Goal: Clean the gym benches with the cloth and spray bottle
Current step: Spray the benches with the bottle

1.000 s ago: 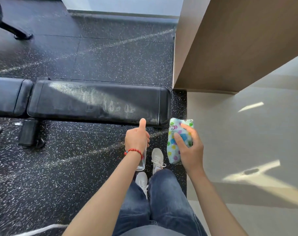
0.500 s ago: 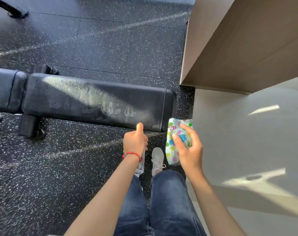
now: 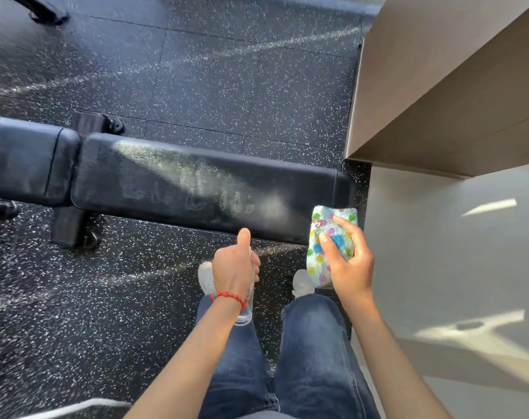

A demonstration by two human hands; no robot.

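Observation:
A black padded gym bench [image 3: 154,179] lies across the floor in front of me, its long pad dotted with pale spray droplets. My left hand [image 3: 234,266] is shut on a small clear spray bottle [image 3: 245,313], thumb pressed on its top, just short of the bench's near edge. A faint mist hangs over the pad's right part. My right hand [image 3: 349,267] holds a folded white cloth [image 3: 329,237] with coloured spots, level with the bench's right end and slightly overlapping its corner.
A tan panelled wall or counter [image 3: 438,86] rises at the right, with pale floor [image 3: 453,252] below it. The bench's black foot [image 3: 71,229] stands on the speckled rubber floor [image 3: 212,86]. My white shoes [image 3: 207,278] are close to the bench.
I have stepped closer and my feet have spread apart. The bottle hand has stayed by the near edge, and a fresh mist patch shows on the pad's right end. The cloth hand has risen slightly.

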